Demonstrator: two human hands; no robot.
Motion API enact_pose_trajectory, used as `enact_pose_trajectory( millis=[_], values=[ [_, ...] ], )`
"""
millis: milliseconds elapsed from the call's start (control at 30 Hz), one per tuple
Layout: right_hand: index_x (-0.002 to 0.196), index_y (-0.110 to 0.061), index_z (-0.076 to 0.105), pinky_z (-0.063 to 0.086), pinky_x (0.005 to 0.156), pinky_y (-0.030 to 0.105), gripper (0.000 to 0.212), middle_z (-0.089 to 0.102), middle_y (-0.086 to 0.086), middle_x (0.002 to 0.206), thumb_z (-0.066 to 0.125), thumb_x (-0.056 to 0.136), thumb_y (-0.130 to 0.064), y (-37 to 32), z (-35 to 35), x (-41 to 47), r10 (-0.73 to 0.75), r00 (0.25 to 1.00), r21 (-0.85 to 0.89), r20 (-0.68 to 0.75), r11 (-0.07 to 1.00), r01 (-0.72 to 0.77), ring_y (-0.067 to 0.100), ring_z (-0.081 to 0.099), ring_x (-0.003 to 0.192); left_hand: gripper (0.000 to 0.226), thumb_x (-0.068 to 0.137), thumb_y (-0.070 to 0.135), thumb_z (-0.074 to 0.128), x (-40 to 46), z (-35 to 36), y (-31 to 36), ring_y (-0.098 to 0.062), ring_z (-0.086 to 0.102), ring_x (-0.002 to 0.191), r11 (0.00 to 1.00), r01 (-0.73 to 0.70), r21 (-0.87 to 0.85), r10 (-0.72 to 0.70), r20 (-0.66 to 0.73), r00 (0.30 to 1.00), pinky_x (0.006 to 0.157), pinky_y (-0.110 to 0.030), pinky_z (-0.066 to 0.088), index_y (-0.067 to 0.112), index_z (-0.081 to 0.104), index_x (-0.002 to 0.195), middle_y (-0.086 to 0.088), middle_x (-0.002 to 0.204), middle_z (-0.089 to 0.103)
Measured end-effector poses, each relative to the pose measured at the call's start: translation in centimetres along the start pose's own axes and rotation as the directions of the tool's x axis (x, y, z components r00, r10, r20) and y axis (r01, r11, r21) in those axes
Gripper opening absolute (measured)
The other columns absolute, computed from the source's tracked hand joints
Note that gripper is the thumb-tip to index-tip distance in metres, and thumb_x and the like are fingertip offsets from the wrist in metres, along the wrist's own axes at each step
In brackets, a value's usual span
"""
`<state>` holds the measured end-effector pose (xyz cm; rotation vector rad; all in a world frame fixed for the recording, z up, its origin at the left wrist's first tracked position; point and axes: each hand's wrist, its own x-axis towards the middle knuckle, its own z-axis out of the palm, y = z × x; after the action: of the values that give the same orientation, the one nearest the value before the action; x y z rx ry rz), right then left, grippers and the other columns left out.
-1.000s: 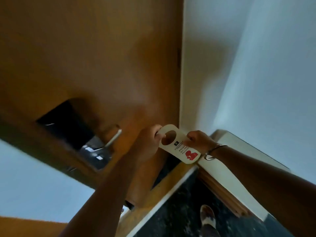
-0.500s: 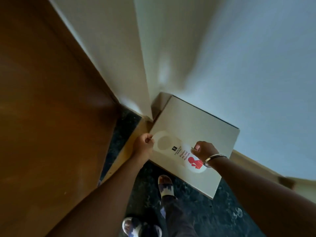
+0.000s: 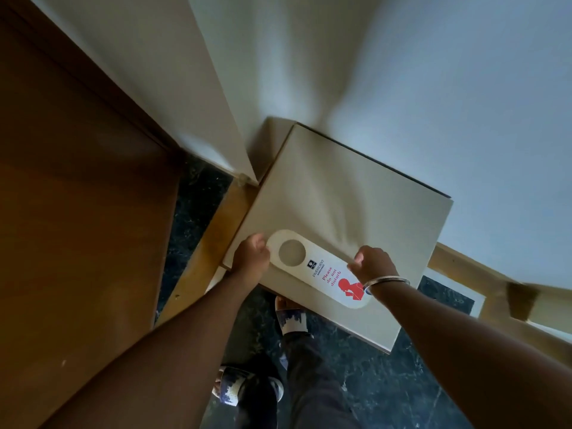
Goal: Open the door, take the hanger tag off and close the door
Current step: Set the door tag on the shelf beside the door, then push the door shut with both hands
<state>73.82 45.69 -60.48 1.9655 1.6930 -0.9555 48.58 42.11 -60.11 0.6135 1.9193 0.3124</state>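
The hanger tag (image 3: 322,270) is a white card with a round hole, red "Please do not disturb" lettering and a red figure. It lies flat over the white top of a small table (image 3: 340,196). My left hand (image 3: 250,253) pinches its hole end. My right hand (image 3: 373,263), with a metal bangle on the wrist, pinches the long edge near the red figure. The brown wooden door (image 3: 77,212) fills the left side; its handle is out of view.
White walls (image 3: 402,72) meet in a corner behind the small table. Wooden skirting (image 3: 201,264) runs along the dark speckled floor (image 3: 387,391). My two feet in slippers (image 3: 291,317) stand below the table's near edge.
The view swung from the door handle down to the corner table. Both hands carried the tag away from the door and now hold it lower, flat over the table top.
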Motion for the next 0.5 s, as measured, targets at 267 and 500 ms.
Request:
enact_pose_trajectory(
  millis=[267, 500],
  values=[
    [0.117, -0.013, 0.063, 0.055, 0.088, 0.041, 0.031, 0.059, 0.012, 0.125, 0.068, 0.089, -0.023, -6.3, -5.0, -8.3, -0.396, 0.910, -0.264, -0.126, 0.897, 0.354, 0.031, 0.060, 0.109, 0.067, 0.100, 0.024, 0.053, -9.4, -10.5, 1.0, -0.032, 0.033, 0.142, 0.931, -0.099, 0.350, 0.118, -0.032, 0.992, 0.111, -0.045, 0.037, 0.022, 0.017, 0.156, -0.008, 0.161, 0.026],
    [0.122, -0.005, 0.066, 0.057, 0.086, 0.050, 0.065, 0.063, 0.023, 0.126, 0.088, 0.062, -0.016, -22.5, -10.4, -20.7, -0.888, 0.453, -0.462, -0.084, 0.437, 0.772, 0.043, 0.060, 0.116, 0.078, 0.099, 0.045, 0.047, -25.5, -24.4, -1.2, -0.030, 0.013, 0.149, 0.757, 0.090, 0.647, 0.201, -0.362, 0.910, 0.119, -0.046, 0.016, 0.021, 0.000, 0.157, -0.009, 0.165, 0.007]
  ],
)
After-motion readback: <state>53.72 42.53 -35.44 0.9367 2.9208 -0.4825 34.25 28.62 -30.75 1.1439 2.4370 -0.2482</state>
